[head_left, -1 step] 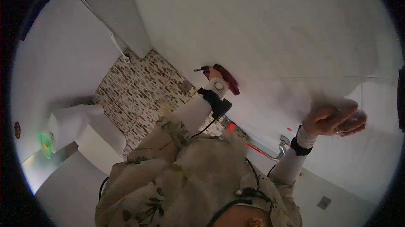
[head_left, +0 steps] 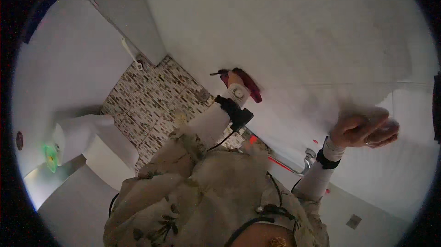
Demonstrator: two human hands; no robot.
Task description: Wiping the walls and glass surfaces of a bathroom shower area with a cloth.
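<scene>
My left hand (head_left: 234, 80) grips a dark red, dark-edged thing (head_left: 251, 89) that looks like a bunched cloth. It lies against the pale wall (head_left: 294, 31), with a dark strip sticking out to the left. Blur and the hand hide its exact kind. Further right, my right hand (head_left: 365, 130) is close to the same wall, fingers curled. A pale, glassy gleam shows by its fingertips, but what the fingers hold, if anything, cannot be made out. Black bands circle both wrists, and a small black box (head_left: 242, 119) rides on the left one.
A white toilet (head_left: 110, 155) stands at the left on a brown-and-white patterned floor (head_left: 147, 95). Near the far corner is a white long-handled brush (head_left: 133, 55). A metal tap (head_left: 308, 157) juts out beside my right forearm. A green round thing (head_left: 49, 157) is by the toilet.
</scene>
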